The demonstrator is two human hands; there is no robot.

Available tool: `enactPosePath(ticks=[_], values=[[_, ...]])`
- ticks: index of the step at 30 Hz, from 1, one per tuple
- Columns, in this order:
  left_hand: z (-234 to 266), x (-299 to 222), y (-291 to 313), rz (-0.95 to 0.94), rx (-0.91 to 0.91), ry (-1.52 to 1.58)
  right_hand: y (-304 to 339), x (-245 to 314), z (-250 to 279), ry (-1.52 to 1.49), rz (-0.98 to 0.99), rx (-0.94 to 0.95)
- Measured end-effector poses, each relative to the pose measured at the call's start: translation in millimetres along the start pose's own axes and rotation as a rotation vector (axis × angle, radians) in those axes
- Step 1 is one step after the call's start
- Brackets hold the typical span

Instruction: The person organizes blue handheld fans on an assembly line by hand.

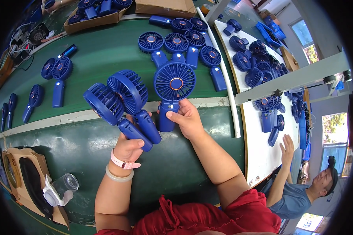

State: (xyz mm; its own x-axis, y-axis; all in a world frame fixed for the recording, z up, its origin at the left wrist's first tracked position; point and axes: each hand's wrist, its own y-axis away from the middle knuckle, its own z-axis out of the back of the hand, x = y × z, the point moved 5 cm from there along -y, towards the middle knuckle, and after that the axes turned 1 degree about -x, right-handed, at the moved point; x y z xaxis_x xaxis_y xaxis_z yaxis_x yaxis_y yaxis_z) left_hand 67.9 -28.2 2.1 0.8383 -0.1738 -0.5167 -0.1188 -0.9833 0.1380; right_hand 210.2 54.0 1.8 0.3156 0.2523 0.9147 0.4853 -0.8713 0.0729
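- Your left hand (128, 148) has its fingers wrapped around the handles of two dark-blue, round-headed plastic fans (126, 94), thumb across the front; their heads lean left and overlap. Can't see every fingertip.
- Your right hand (188, 119) grips a third dark-blue plastic handheld fan (175, 84) upright, thumb on its handle just under the head.
- All three are over the dark-green, shiny worktop (176, 164), near its pale edge strip.
- Imo they'd be light and stiff, a bit slick on the smooth handles. The thin-ribbed grilles look like the fragile bit, so hold the handles, especially with two in one hand.
- Beyond that strip, more blue fans (151, 42) lie on the green belt (106, 51).
- Off right, a white-topped table (259, 156) has a heap too.
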Motion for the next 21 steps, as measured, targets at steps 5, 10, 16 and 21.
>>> enactPosePath(ticks=[5, 10, 16, 21], values=[[-4.1, -1.3, -0.3, -0.053, 0.025, -0.238, 2.8, -2.4, -24.1, -0.076, -0.041, 0.095], [-16.9, 10.0, 0.8, -0.206, 0.143, -0.531, 28.5, 10.6, -52.2, 0.399, 0.255, 0.281], [-26.6, 34.1, 11.8, -0.137, 0.581, -1.004, 76.6, 24.3, -36.1, 0.666, 0.163, -0.082], [-30.2, 29.6, 11.7, 0.024, 0.608, -0.935, 171.9, 71.6, 14.7, 0.23, -0.161, -0.249]])
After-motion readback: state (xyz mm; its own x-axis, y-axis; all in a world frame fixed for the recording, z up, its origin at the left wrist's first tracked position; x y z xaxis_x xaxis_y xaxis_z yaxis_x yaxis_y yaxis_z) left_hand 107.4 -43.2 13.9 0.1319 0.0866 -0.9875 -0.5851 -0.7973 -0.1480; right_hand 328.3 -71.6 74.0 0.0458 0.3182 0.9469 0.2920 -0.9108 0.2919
